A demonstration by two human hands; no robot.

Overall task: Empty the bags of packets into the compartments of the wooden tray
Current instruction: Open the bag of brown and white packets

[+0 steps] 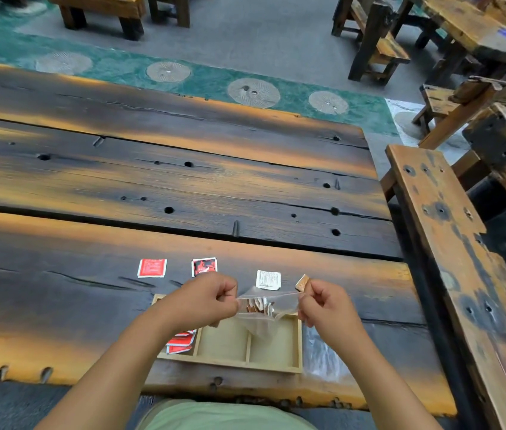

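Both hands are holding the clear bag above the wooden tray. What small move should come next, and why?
Probably pull the top of the clear bag apart to open it. The left hand and right hand each pinch one end of it, brown packets are still inside, and it hangs over the bare right compartment of the wooden tray.

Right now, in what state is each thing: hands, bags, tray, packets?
Light wooden tray: red packets in left compartment, middle one bare.
Clear plastic bag: held over the tray, brown packets inside.
Left hand: pinches the bag's left edge.
Right hand: pinches its right edge.
Second clear bag: flat on the dark wooden table, right of tray.
White square packet: flat beyond tray.
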